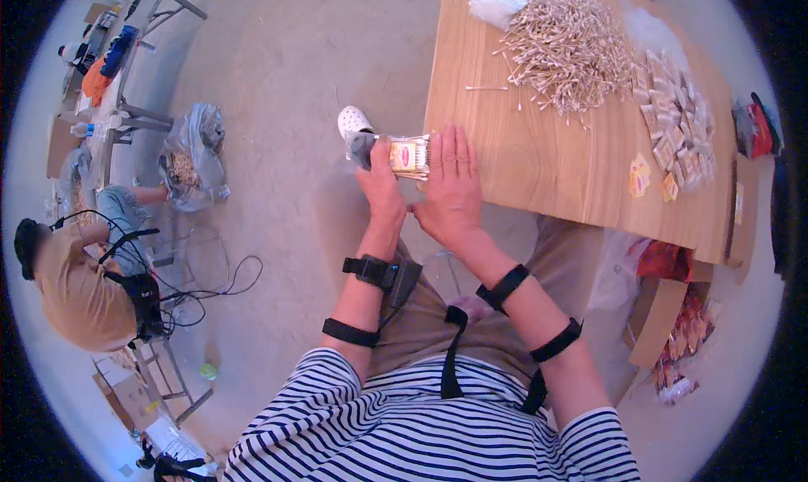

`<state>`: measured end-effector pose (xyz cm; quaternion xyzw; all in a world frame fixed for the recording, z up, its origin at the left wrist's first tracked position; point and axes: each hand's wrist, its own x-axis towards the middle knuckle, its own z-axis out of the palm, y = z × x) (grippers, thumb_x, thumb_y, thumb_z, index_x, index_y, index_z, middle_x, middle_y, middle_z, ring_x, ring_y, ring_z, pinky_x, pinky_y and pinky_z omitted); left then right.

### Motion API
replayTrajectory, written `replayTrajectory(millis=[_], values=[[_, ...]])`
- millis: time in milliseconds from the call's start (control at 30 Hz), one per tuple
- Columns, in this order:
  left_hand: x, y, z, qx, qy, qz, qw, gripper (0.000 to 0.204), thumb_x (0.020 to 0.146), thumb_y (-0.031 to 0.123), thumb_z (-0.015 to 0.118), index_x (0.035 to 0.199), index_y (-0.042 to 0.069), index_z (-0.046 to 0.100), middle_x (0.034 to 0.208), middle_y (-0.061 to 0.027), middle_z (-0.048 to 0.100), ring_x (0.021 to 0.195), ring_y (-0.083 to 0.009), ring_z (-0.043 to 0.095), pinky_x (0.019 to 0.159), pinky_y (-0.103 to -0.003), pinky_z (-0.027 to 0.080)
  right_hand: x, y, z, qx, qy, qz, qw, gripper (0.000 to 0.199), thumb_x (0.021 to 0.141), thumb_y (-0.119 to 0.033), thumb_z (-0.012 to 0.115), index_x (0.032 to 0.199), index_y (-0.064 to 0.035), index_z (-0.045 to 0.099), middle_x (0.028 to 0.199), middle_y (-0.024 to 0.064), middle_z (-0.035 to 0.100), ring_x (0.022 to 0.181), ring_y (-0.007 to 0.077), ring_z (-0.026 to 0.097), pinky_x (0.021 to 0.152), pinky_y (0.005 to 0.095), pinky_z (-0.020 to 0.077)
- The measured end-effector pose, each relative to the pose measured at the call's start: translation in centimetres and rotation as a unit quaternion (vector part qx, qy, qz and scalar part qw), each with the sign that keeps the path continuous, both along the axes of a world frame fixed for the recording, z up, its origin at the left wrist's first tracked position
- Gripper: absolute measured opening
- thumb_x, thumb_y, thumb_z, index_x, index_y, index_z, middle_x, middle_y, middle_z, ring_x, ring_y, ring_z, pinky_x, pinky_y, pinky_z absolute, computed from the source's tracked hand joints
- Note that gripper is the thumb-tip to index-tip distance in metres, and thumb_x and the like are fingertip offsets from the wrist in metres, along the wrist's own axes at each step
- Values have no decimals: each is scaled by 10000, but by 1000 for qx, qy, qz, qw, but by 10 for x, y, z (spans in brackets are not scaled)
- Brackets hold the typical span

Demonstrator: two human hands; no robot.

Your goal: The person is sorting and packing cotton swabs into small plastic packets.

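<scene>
My left hand (383, 189) grips a small bundle of cotton swabs (412, 157) with a yellow and white printed card on top, at the table's left edge. Clear plastic film seems to wrap its left end. Against the swabs' right end my right hand (451, 187) is pressed, its fingers straight and flat. A large loose heap of cotton swabs (571, 48) covers the far part of the wooden table (539, 166). Finished-looking small packs of swabs (677, 124) are piled at the right. Beside them lie a few yellow cards (640, 177).
Clear plastic bags (498, 0) rest at the table's far left corner. Under its right side stands an open cardboard box (661, 318) with red packages. On the left a seated person (88, 292) works near a plastic bag of swabs (192, 166) and black cables (231, 284).
</scene>
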<state>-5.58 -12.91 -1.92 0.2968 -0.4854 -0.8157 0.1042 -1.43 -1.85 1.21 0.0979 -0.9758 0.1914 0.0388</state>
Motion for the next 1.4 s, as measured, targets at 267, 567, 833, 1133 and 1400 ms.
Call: replayTrajectory(millis=[267,567,833,1133,1400], values=[[0,-2,-5,-39,18,-16,999,179,949,172,627,1026,11,608,934,-21,618,837,-109,579,762,-289,488,12,32,5,86,-44,-69,993,1157,621,-371,885,1514,27,266,1616,183,214,1516,356,149,1204,562,151],[-1,0,-14,-56,36,7,998,219,926,210,674,1016,12,651,918,-15,647,792,-122,612,708,-294,511,9,9,3,73,-30,-66,995,1200,594,-391,898,1519,29,259,1613,186,217,1514,367,145,1188,593,163],[2,-2,-12,-82,46,-51,994,178,978,134,594,1085,1,545,965,-36,588,852,-118,563,763,-295,499,6,-2,1,64,-21,-70,995,1139,635,-396,865,1509,44,282,1607,203,221,1510,377,149,1182,607,154],[0,1,-7,-74,68,-27,995,195,972,138,606,1095,7,532,973,-38,586,865,-123,568,764,-305,505,0,-11,0,71,-21,-72,995,1191,598,-368,895,1519,36,257,1615,176,216,1522,318,152,1195,575,160],[3,-27,17,24,-48,-73,996,305,958,327,632,1108,64,588,960,6,607,831,-87,592,706,-270,494,1,-2,-1,27,-40,-50,998,1173,609,-353,892,1521,25,258,1623,175,192,1521,325,140,1210,557,130]])
